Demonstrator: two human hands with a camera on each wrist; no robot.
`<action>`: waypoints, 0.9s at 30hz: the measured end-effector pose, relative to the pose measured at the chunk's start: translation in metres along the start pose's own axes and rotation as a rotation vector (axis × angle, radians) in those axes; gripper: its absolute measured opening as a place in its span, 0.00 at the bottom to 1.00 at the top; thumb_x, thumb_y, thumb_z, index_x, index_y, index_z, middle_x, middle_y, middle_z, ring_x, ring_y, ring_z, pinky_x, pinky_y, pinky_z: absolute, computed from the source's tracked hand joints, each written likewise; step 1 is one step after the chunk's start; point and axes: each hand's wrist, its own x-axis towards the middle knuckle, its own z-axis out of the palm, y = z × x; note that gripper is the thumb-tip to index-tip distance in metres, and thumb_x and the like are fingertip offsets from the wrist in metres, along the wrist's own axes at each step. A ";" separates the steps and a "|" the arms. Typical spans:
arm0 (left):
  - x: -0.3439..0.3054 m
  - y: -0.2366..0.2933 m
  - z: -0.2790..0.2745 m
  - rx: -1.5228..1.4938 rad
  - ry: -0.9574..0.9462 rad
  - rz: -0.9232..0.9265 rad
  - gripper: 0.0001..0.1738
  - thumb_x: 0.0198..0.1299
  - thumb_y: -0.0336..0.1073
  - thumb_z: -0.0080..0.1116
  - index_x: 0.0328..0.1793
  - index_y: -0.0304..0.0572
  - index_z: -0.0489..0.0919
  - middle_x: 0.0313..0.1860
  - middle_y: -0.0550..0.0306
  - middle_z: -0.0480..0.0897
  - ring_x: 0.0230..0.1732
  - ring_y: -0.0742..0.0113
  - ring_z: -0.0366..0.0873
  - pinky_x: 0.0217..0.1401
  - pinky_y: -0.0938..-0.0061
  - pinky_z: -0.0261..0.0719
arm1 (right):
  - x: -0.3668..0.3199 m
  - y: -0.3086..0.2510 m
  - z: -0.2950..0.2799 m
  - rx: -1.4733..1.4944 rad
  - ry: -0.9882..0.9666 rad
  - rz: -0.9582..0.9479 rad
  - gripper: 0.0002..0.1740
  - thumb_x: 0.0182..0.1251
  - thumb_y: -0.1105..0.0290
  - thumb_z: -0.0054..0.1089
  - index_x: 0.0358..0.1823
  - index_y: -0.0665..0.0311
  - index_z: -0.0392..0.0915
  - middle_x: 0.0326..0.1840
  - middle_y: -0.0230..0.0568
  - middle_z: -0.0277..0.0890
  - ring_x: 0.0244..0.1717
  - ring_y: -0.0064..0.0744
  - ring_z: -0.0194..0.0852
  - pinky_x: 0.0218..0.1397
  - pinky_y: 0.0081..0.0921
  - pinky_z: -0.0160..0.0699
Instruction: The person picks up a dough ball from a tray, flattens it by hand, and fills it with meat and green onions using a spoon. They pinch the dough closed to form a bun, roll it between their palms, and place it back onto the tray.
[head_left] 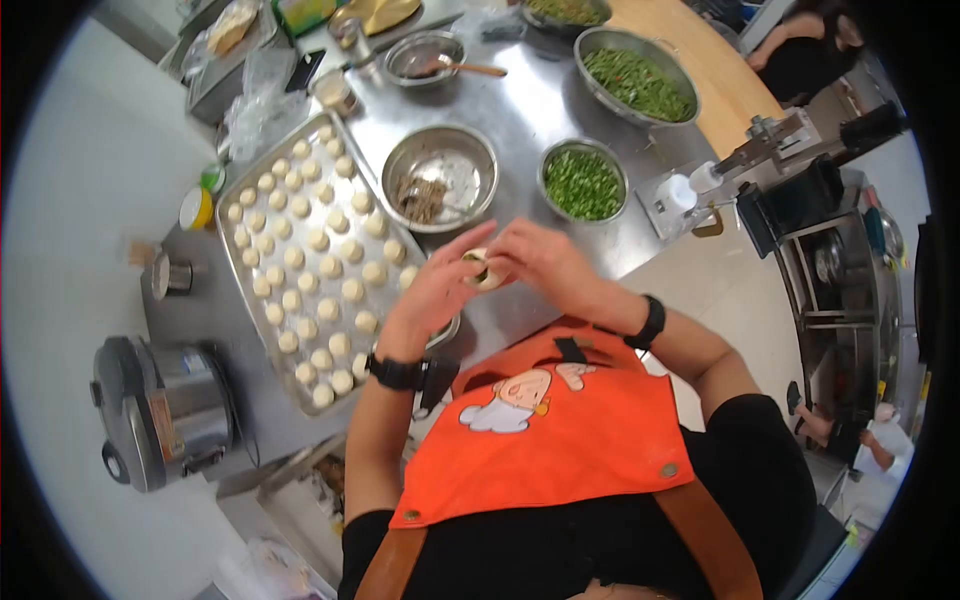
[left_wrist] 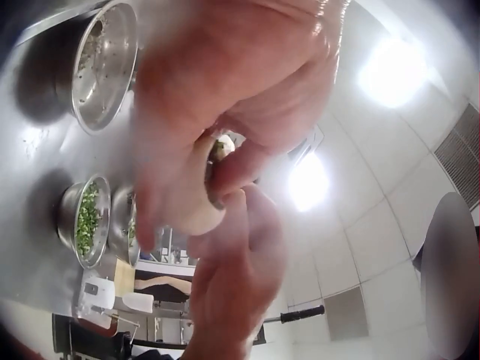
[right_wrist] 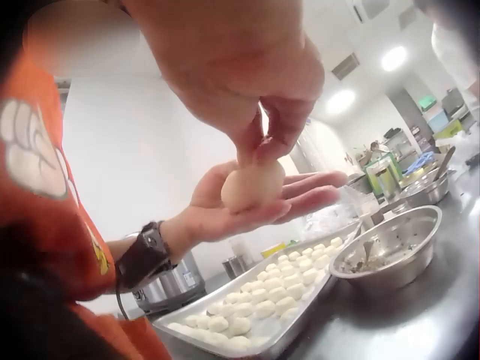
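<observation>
Between my hands, over the table's near edge, is a stuffed bun [head_left: 488, 276] of pale dough, its mouth partly gathered round a green filling. My left hand [head_left: 442, 285] cradles it from below. In the right wrist view the bun [right_wrist: 253, 186] rests on that palm, with the fingers stretched out beyond it. The left wrist view shows the left thumb tucked into the mouth of the bun [left_wrist: 193, 202]. From above, my right hand [right_wrist: 247, 82] pinches the dough rim between thumb and fingertips.
A metal tray [head_left: 232, 262] with rows of small dough pieces lies left. Ahead stand a steel bowl [head_left: 478, 150] with some brown filling and a bowl of chopped greens [head_left: 583, 183]. A larger bowl of greens [head_left: 637, 84] stands farther back, and a cooker [head_left: 165, 410] at lower left.
</observation>
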 end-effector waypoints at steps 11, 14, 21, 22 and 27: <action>-0.006 0.025 0.012 0.311 -0.008 -0.080 0.25 0.63 0.25 0.47 0.68 0.28 0.66 0.60 0.50 0.76 0.58 0.68 0.76 0.59 0.70 0.76 | 0.003 -0.016 -0.004 -0.111 0.027 -0.039 0.08 0.58 0.69 0.61 0.38 0.61 0.74 0.40 0.39 0.74 0.38 0.40 0.75 0.34 0.32 0.76; -0.002 0.012 -0.009 0.002 -0.081 -0.083 0.24 0.64 0.26 0.48 0.67 0.27 0.67 0.59 0.49 0.76 0.57 0.60 0.77 0.59 0.68 0.77 | 0.002 -0.008 0.004 0.105 0.106 0.065 0.07 0.59 0.70 0.62 0.37 0.62 0.75 0.37 0.40 0.74 0.38 0.41 0.75 0.37 0.33 0.74; -0.001 -0.013 -0.026 0.406 0.035 -0.210 0.24 0.65 0.31 0.49 0.68 0.37 0.70 0.47 0.63 0.79 0.37 0.79 0.74 0.37 0.84 0.71 | -0.018 -0.002 0.009 -0.009 -0.009 0.010 0.07 0.60 0.69 0.62 0.38 0.61 0.77 0.35 0.39 0.73 0.36 0.40 0.75 0.37 0.32 0.75; -0.001 -0.014 -0.029 0.523 -0.010 -0.229 0.26 0.65 0.33 0.51 0.70 0.43 0.69 0.43 0.69 0.77 0.32 0.84 0.66 0.30 0.88 0.60 | -0.018 -0.014 0.004 -0.092 0.001 0.004 0.07 0.60 0.69 0.62 0.38 0.62 0.77 0.35 0.39 0.73 0.35 0.40 0.75 0.36 0.32 0.75; 0.000 0.010 -0.004 0.433 0.002 -0.163 0.27 0.65 0.33 0.49 0.71 0.34 0.65 0.49 0.60 0.78 0.42 0.78 0.75 0.43 0.82 0.72 | -0.014 -0.012 0.001 -0.133 -0.008 0.013 0.08 0.60 0.69 0.62 0.38 0.62 0.77 0.36 0.40 0.73 0.32 0.40 0.76 0.32 0.32 0.76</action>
